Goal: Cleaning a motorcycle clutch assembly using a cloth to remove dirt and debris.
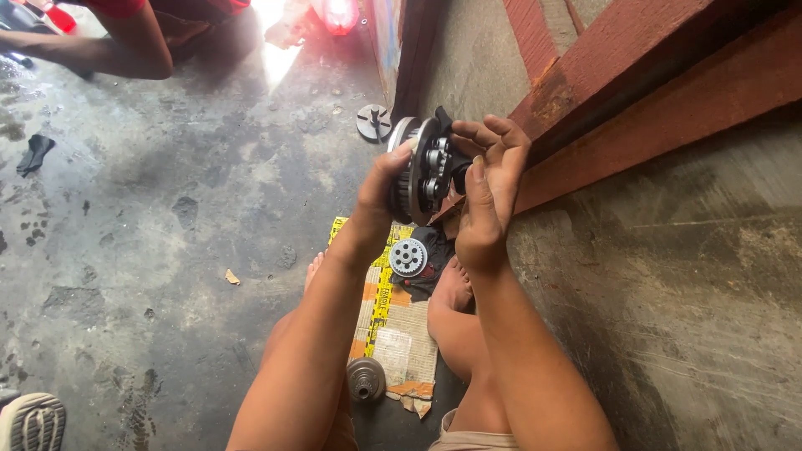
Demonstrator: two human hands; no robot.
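Steel and black, a round clutch assembly [422, 167] is held up on edge between both hands, above the feet and near the middle of the scene. The left hand [378, 194] is closed on its left rim, thumb across the toothed edge, fingers hidden behind the disc. The right hand [489, 188] is set against its right face, fingers curled over the top of the black part, thumb laid along the side; the grip is half closed and in contact. So the assembly sits between the two palms, its rollers and springs turned toward the right hand.

Below it, a small toothed gear [408, 256] lies on a black rag [434, 266], just beside a bare foot [452, 286]. Cardboard [393, 326] with yellow print is spread under the legs. Nearer, a grey hub [366, 378] stands on the cardboard's edge. Far, a flat disc [373, 122] lies on the concrete floor [167, 250] beside a wall. Red beams [668, 75] run along the right. Another person's arm [92, 50] is seen far left. A sandal [32, 422] shows near left.
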